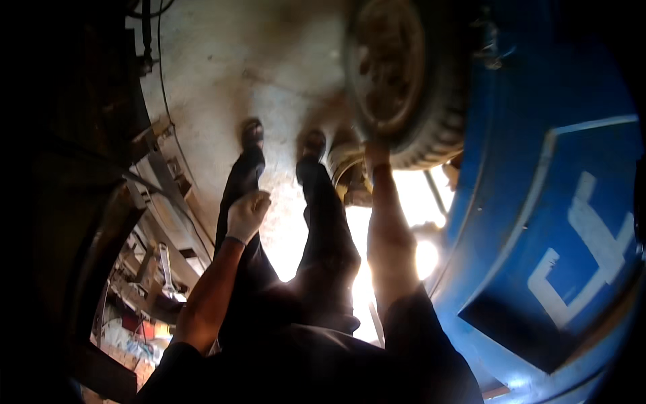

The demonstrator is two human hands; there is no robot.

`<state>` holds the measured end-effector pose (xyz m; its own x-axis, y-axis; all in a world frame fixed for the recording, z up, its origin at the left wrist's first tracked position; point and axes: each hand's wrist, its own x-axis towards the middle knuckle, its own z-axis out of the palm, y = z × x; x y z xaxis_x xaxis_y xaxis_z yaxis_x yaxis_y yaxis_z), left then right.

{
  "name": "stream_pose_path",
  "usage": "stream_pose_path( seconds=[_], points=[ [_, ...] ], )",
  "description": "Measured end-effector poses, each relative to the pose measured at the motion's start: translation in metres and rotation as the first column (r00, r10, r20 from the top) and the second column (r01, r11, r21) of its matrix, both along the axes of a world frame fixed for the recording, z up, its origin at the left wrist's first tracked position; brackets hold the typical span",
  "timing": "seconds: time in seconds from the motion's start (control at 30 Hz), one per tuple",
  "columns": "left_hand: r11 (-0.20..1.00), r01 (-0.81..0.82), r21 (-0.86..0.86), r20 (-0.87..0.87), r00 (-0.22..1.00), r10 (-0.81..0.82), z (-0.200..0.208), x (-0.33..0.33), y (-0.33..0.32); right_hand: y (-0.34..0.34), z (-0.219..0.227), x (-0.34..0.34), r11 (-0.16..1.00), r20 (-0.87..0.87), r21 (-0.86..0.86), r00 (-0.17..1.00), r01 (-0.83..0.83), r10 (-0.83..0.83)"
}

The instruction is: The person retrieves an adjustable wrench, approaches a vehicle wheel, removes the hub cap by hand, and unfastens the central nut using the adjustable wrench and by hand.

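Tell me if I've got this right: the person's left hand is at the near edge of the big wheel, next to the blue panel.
Wrong hand: the head view shows the right hand at the near edge of the big wheel, next to the blue panel. The left hand is apart from the wheel.

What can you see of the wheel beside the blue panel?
The wheel has a dark, rubber-looking tyre with chunky tread and a brownish, dirty-looking disc, blurred in detail. It looks upright, its disc facing left, ahead of the person and left of the blue panel. The right hand is at its lower edge; contact is unclear.
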<state>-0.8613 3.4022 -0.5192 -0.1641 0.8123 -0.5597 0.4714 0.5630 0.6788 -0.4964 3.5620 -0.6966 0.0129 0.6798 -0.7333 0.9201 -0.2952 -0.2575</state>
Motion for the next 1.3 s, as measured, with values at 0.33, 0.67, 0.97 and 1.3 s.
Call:
stream_pose_path(
  seconds=[0.33, 0.67, 0.97, 1.3],
  points=[
    [0.995, 0.022, -0.094, 0.067, 0.998, -0.016, -0.018, -0.038, 0.006, 0.158, 0.201, -0.147, 0.22, -0.42, -0.768, -0.213, 0.602, -0.882],
    [0.989, 0.035, -0.141, 0.058, 0.998, -0.027, -0.023, -0.018, 0.001, 0.3, 0.041, -0.333, 0.078, -0.242, -0.97, -0.897, 0.23, -0.37],
    [0.991, -0.011, -0.131, -0.05, 0.999, 0.004, -0.005, -0.006, 0.029, 0.142, -0.129, -0.309, -0.143, -0.154, -0.915, -0.655, 0.377, -0.739],
    [0.924, -0.382, -0.006, 0.23, 0.899, 0.373, -0.094, -0.002, 0.134, 0.045, -0.149, -0.228, 0.942, -0.089, -0.087, 0.939, 0.325, -0.332]
  ],
)
